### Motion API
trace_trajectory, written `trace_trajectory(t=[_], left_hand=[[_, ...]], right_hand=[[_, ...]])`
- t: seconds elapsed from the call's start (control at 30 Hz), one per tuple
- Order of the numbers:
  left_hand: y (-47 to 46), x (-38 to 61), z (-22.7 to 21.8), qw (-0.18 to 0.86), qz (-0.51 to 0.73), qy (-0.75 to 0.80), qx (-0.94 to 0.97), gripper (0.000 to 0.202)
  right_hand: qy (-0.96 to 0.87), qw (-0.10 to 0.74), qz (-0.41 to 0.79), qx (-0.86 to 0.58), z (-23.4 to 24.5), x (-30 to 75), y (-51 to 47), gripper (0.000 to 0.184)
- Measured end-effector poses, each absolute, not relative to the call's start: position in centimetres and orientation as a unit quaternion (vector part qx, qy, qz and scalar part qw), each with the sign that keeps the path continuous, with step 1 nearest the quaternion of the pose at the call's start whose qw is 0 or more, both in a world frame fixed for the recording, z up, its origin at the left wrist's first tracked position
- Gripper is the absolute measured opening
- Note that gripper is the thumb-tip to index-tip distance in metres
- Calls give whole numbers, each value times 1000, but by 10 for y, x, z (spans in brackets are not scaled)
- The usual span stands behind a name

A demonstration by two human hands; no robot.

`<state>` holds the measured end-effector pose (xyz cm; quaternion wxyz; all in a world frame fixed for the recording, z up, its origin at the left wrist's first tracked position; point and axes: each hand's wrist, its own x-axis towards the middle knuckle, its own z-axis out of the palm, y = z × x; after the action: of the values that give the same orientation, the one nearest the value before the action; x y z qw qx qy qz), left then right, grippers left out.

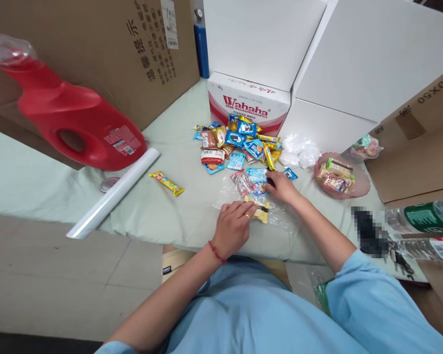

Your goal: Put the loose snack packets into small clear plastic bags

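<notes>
My left hand [233,227], with a red string bracelet and a ring, is closed over the left end of a yellow snack packet [262,213] with a dark band; its thumb is hidden. To the upper right, thumb and finger of my right hand [282,187] pinch at the edge of a light blue snack packet [256,174]. A clear plastic bag [225,194] lies spread under and around these packets. On it, a reddish-brown packet [241,183] rests left of my right hand. Behind is a heap of mixed snack packets [235,139].
A yellow snack bar [167,183] lies left, near a white roll [114,194] and a tilted red jug [81,123]. A pink bowl [362,184] holds snacks at right, beside crumpled plastic bags [299,150]. The Wahaha box [247,105] stands behind; bottles [428,216] lie far right.
</notes>
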<state>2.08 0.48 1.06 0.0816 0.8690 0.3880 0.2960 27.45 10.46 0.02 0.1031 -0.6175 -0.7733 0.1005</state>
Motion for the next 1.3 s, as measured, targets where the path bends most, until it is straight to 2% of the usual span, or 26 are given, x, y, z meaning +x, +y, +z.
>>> trace_trajectory(t=[0.07, 0.1, 0.2, 0.27, 0.4, 0.47, 0.53, 0.63, 0.7, 0.83, 1.03, 1.13, 1.3], left_hand=[[8, 34, 3, 90, 238, 398, 881, 42], [10, 38, 0, 92, 216, 404, 884, 40], [10, 42, -5, 93, 180, 417, 886, 37], [9, 42, -6, 94, 174, 423, 884, 38], [7, 42, -6, 103, 171, 430, 880, 39], [8, 43, -6, 108, 170, 431, 880, 38], [8, 43, -6, 111, 167, 434, 878, 38], [9, 44, -5, 119, 161, 440, 875, 37], [9, 44, -5, 122, 159, 443, 874, 37], [9, 44, -5, 118, 158, 446, 873, 36], [7, 42, -7, 133, 163, 444, 871, 33], [11, 35, -12, 195, 180, 440, 858, 35], [23, 17, -25, 426, 283, 384, 769, 35]], right_hand=[[-755, 92, 105, -641, -7, 265, 115, 45], [-748, 91, 116, -647, -10, 262, 118, 42], [-750, 96, 162, -634, -12, 264, 122, 17], [-761, 101, 170, -617, -11, 268, 123, 11], [-786, 143, 159, -580, -10, 272, 125, 15], [-788, 160, 164, -571, -11, 270, 127, 26], [-782, 141, 188, -577, -11, 265, 130, 33], [-778, 103, 237, -573, -4, 259, 133, 15], [-789, 116, 246, -550, 5, 257, 128, 12], [-836, 133, 166, -505, 28, 255, 92, 17], [-871, 32, 69, -485, 25, 241, 16, 38], [-867, 44, 66, -492, 5, 236, -1, 45], [-867, 128, 117, -466, -20, 231, -10, 47]])
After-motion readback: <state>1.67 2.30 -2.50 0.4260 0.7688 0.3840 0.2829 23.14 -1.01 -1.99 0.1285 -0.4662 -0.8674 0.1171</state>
